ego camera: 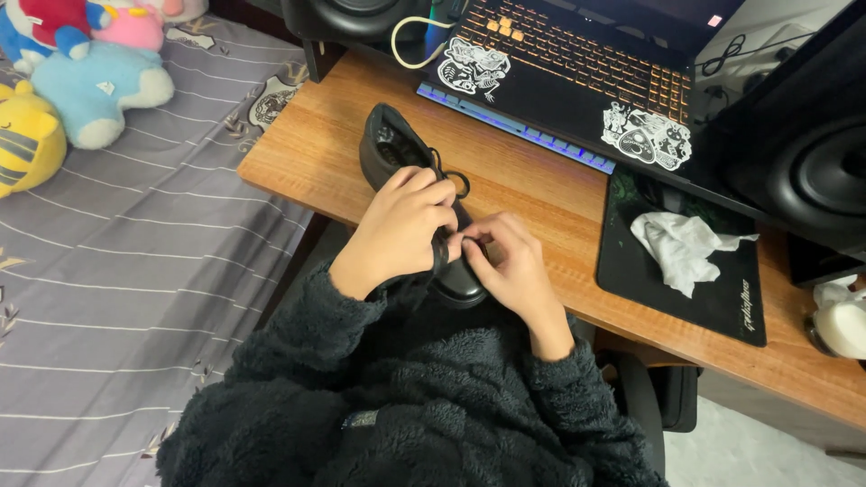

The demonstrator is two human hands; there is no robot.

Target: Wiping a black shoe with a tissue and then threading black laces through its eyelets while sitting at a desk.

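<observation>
Black shoe [401, 158] lies at the near edge of the wooden tabletop [307, 153], its long axis running diagonally: the open heel end points away and to the left, toward the laptop [577, 63], while the toe end [460, 284] hangs over the edge close to the person's body. Both hands are on it at the lacing. The left hand [397, 230] lies over the middle of the shoe, fingers curled down and gripping a black lace [439, 251] that trails toward the wrist. The right hand [505, 261] comes in from the toe side, its fingertips pinched on the lace just beside the left hand's fingers; the two hands touch or nearly touch there. A loop of lace [458, 185] shows just beyond the left knuckles. To the right, a black mouse pad [649, 280] carries a crumpled white tissue [681, 248]. Plush toys [86, 72] sit on the striped bed [135, 271] at left, well apart from the shoe.
</observation>
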